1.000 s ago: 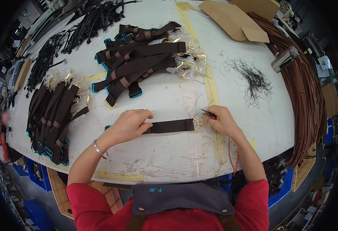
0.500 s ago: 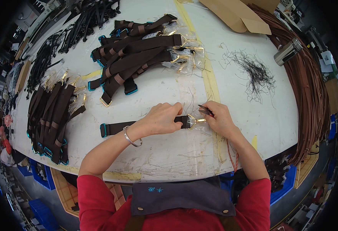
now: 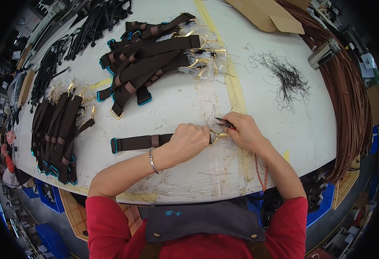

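Strap (image 3: pixel 139 142): seemed limp, best held mid-length
Left hand (image 3: pixel 188 142): covered strap, grip hidden
Right hand (image 3: pixel 244 133): gripped snips (image 3: pixel 226 123) beside strap

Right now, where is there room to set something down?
Mostly bare: between the thread tangle, right hand and brown strips; and between the upper strap heap and the strap under the left hand. Crowded: upper left, with black straps, and far left, with the lower heap.
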Action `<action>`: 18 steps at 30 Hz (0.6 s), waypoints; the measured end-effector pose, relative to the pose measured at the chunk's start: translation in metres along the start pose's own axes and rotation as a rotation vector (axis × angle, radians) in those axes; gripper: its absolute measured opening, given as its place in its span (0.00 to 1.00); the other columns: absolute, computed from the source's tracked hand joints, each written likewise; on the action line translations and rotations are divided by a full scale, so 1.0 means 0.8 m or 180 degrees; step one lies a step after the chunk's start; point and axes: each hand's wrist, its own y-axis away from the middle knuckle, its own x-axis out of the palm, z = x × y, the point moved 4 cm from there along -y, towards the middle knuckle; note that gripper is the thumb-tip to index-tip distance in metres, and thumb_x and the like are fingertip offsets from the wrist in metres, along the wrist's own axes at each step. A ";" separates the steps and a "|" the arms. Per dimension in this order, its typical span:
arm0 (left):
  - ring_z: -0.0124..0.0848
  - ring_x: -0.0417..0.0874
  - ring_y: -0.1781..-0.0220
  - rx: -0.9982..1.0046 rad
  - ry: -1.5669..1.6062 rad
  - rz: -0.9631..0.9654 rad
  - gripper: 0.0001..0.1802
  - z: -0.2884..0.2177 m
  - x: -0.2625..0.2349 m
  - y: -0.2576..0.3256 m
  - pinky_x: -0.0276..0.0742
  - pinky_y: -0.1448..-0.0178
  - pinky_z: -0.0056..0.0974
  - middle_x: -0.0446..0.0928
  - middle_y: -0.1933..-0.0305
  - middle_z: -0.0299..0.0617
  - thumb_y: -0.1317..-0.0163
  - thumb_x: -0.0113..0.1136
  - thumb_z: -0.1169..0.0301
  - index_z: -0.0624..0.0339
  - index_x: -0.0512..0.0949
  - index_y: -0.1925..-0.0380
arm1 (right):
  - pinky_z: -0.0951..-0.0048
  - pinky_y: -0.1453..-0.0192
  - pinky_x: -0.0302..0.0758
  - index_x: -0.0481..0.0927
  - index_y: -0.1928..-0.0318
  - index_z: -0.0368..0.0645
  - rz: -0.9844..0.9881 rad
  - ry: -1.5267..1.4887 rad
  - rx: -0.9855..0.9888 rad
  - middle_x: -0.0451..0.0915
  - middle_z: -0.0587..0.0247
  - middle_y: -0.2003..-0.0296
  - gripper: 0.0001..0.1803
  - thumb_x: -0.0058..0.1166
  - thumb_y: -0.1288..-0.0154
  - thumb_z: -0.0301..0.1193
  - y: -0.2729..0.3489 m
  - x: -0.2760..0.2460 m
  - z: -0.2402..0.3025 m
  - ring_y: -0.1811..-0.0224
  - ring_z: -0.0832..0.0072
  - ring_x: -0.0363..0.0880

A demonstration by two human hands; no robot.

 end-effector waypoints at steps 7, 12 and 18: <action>0.37 0.76 0.81 -0.0759 0.1974 -0.0080 0.04 0.054 0.002 0.004 0.70 0.74 0.39 0.75 0.81 0.44 0.54 0.52 0.76 0.63 0.75 0.78 | 0.63 0.64 0.70 0.73 0.58 0.40 0.1308 0.0424 0.0945 0.78 0.56 0.69 0.17 0.51 0.44 0.38 -0.035 -0.030 0.020 0.67 0.61 0.77; 0.32 0.73 0.83 -0.1061 0.2547 0.0114 0.04 0.061 0.006 0.004 0.67 0.77 0.35 0.74 0.82 0.43 0.53 0.55 0.75 0.65 0.75 0.77 | 0.64 0.61 0.70 0.76 0.62 0.40 0.1635 0.0416 -0.0011 0.78 0.57 0.69 0.16 0.52 0.45 0.40 -0.051 -0.021 0.015 0.64 0.62 0.75; 0.36 0.76 0.81 -0.0502 0.0739 0.0134 0.08 0.019 -0.012 0.015 0.69 0.78 0.38 0.73 0.79 0.44 0.54 0.57 0.73 0.65 0.71 0.76 | 0.64 0.61 0.70 0.77 0.66 0.40 0.1658 0.0226 0.0099 0.77 0.57 0.69 0.15 0.53 0.45 0.39 -0.049 -0.020 0.007 0.64 0.62 0.75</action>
